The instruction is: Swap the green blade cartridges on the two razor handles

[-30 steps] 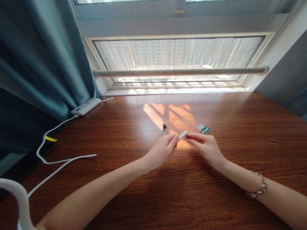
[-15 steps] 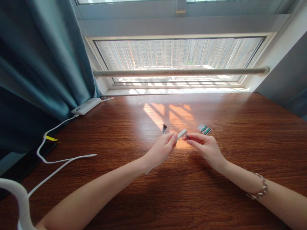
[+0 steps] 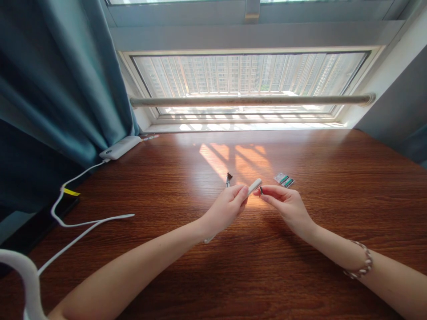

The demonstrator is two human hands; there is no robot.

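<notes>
Over the middle of the wooden table [image 3: 300,275], my left hand [image 3: 224,210] is closed round the handle of a small white brush [image 3: 254,186], whose bristled head points up and right. My right hand [image 3: 286,204] is right beside the brush head, pinching a tiny dark piece [image 3: 260,191] between thumb and finger. The piece is too small to name. A small metal tool with a dark tip [image 3: 228,178] lies on the table just behind my left hand.
A small blister pack with green stripes [image 3: 283,179] lies behind my right hand. A white power bank [image 3: 119,147] sits at the back left by the teal curtain [image 3: 56,98], its white cable [image 3: 83,222] trailing forward. A window with a rail [image 3: 250,100] runs along the far edge.
The brush has turned in my left hand so its bristled head shows more clearly. My right fingers have drawn slightly apart from the brush tip, still pinching the dark piece.
</notes>
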